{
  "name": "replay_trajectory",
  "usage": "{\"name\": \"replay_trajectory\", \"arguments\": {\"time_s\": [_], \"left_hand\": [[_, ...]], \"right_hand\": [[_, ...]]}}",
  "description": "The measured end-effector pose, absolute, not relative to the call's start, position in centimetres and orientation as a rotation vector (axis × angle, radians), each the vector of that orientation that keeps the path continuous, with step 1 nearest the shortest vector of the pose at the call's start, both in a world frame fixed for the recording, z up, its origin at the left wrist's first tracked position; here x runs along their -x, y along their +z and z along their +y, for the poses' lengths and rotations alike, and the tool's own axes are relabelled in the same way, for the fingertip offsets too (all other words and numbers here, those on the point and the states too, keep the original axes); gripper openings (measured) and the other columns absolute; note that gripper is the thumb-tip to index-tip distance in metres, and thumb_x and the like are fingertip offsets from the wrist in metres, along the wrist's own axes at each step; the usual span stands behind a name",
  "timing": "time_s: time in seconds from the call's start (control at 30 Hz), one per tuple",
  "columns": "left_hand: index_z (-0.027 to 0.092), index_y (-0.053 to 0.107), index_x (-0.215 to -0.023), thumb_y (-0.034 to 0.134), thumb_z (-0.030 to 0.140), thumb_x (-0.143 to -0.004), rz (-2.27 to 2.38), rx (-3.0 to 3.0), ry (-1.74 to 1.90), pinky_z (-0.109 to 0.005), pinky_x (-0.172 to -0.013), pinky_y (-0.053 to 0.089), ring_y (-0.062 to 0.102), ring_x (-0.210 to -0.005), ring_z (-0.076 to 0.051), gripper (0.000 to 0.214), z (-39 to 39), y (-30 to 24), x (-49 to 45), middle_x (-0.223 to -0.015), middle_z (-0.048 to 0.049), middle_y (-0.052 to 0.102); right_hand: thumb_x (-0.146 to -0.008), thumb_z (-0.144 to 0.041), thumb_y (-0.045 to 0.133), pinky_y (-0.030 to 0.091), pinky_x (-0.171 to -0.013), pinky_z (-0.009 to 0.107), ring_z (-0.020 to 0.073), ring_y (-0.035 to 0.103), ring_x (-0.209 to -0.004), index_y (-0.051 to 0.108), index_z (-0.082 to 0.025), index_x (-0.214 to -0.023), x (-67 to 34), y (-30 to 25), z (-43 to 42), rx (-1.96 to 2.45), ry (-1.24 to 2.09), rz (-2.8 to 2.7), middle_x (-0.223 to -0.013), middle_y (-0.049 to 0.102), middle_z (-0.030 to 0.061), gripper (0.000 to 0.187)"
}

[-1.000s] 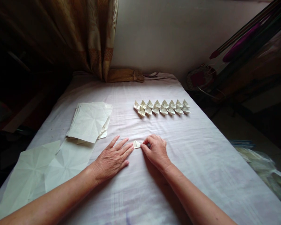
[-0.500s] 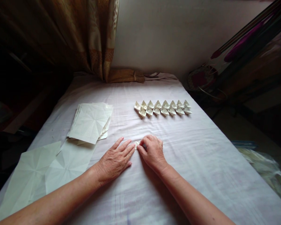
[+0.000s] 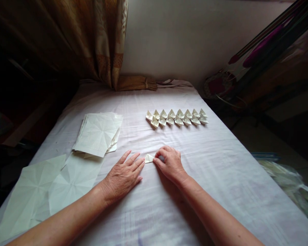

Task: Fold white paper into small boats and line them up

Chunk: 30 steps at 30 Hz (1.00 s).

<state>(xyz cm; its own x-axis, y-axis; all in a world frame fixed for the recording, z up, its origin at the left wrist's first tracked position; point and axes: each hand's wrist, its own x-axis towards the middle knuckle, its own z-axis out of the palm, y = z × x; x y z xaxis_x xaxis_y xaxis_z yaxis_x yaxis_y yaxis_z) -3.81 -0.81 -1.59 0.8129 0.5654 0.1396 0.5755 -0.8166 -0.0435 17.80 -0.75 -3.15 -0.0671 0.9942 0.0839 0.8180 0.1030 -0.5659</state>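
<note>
A small folded piece of white paper [image 3: 149, 158] lies on the cloth between my hands, with a crease line showing on its top. My left hand [image 3: 124, 176] rests flat with fingers spread, its fingertips at the paper's left edge. On the other side, my right hand [image 3: 169, 161] pinches the paper's right corner between thumb and forefinger. Beyond the hands, several small folded paper boats [image 3: 179, 119] stand in two rows.
A stack of creased paper squares [image 3: 97, 135] lies left of the hands, and loose creased sheets [image 3: 38, 188] are nearer the left arm. A patterned curtain [image 3: 105, 51] hangs at the back. Plastic bags [image 3: 290, 181] sit below the right edge of the cloth-covered surface [image 3: 236, 191].
My right hand has shifted slightly right, from over the folded paper to its right corner, so more of the paper shows. The left hand stays flat beside it.
</note>
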Motion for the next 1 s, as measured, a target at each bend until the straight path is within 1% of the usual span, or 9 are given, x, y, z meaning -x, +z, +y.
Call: {"name": "replay_trajectory", "arguments": {"time_s": [0.27,0.47,0.53,0.6,0.7,0.8,0.87,0.93,1.0], "left_hand": [[0.013,0.063,-0.119,0.055,0.034,-0.093,-0.875,2.924,-0.228,-0.041,-0.117,0.021,0.052,-0.125,-0.023,0.035,-0.7,-1.1,2.3,-0.127,-0.007,0.065],[0.018,0.063,-0.1,0.058,0.025,-0.09,-1.055,2.922,-0.397,-0.043,-0.11,0.031,0.061,-0.104,-0.022,0.013,0.0,-1.6,1.5,-0.102,-0.0048,0.071],[0.018,0.062,-0.095,0.059,0.026,-0.09,-1.149,2.89,-0.407,-0.044,-0.106,0.035,0.062,-0.093,-0.022,0.01,0.3,-1.8,0.9,-0.091,-0.0047,0.069],[0.018,0.061,-0.097,0.059,0.026,-0.089,-1.227,2.847,-0.429,-0.044,-0.101,0.039,0.062,-0.085,-0.021,0.011,0.6,-1.8,0.1,-0.086,-0.0039,0.066],[0.019,0.062,-0.091,0.059,0.025,-0.09,-1.264,2.827,-0.392,-0.04,-0.09,0.044,0.06,-0.082,-0.022,0.007,0.9,-1.6,-0.6,-0.081,-0.0035,0.065],[0.019,0.063,-0.085,0.055,0.024,-0.091,-1.304,2.822,-0.396,-0.035,-0.08,0.044,0.06,-0.079,-0.021,0.011,1.2,-1.5,-0.5,-0.079,-0.0039,0.066],[0.02,0.065,-0.088,0.052,0.022,-0.092,-1.388,2.81,-0.459,-0.033,-0.077,0.044,0.06,-0.076,-0.02,0.013,1.6,-1.7,0.0,-0.079,-0.0038,0.067],[0.019,0.065,-0.086,0.05,0.022,-0.093,-1.525,2.807,-0.548,-0.031,-0.072,0.043,0.06,-0.073,-0.019,0.016,2.1,-2.1,0.6,-0.079,-0.0036,0.067],[0.02,0.065,-0.087,0.047,0.022,-0.094,-1.69,2.808,-0.716,-0.028,-0.07,0.043,0.062,-0.074,-0.017,0.02,2.6,-2.4,1.0,-0.082,-0.0032,0.068]], "right_hand": [[-0.082,-0.024,0.067,0.03,-0.082,0.034,0.0204,0.056,-0.093,0.066,-0.022,-0.075,-18.3,-3.6,-0.8,1.756,0.47,-1.932,-0.09,0.065,0.002,0.007],[-0.082,-0.019,0.065,0.032,-0.087,0.036,0.0213,0.058,-0.098,0.068,-0.023,-0.085,-19.3,-4.4,-1.5,1.574,0.467,-1.962,-0.099,0.067,0.0034,0.006],[-0.081,-0.019,0.065,0.034,-0.088,0.036,0.0221,0.058,-0.098,0.068,-0.023,-0.088,-19.4,-4.5,-1.7,1.557,0.438,-1.953,-0.1,0.068,0.0042,0.009],[-0.081,-0.02,0.065,0.035,-0.088,0.037,0.0226,0.058,-0.098,0.068,-0.023,-0.089,-19.3,-4.7,-1.8,1.559,0.419,-1.94,-0.1,0.068,0.0048,0.008],[-0.082,-0.021,0.064,0.036,-0.087,0.037,0.0229,0.058,-0.098,0.068,-0.023,-0.091,-19.1,-4.8,-1.5,1.555,0.412,-1.94,-0.1,0.068,0.0056,0.01],[-0.081,-0.02,0.065,0.038,-0.084,0.036,0.0225,0.059,-0.095,0.067,-0.023,-0.101,-18.8,-4.8,-0.8,1.513,0.433,-1.942,-0.099,0.069,0.0056,0.02],[-0.082,-0.02,0.064,0.04,-0.08,0.034,0.0211,0.06,-0.089,0.068,-0.023,-0.098,-18.4,-4.7,-0.2,1.457,0.476,-1.927,-0.092,0.07,0.0047,0.016],[-0.084,-0.023,0.062,0.042,-0.076,0.032,0.0194,0.061,-0.082,0.068,-0.022,-0.086,-17.9,-4.6,0.7,1.392,0.555,-1.889,-0.083,0.07,0.0038,0.007],[-0.085,-0.026,0.06,0.044,-0.071,0.03,0.0177,0.06,-0.075,0.068,-0.021,-0.082,-17.3,-4.4,1.7,1.352,0.669,-1.793,-0.08,0.069,0.0037,0.009]]}}
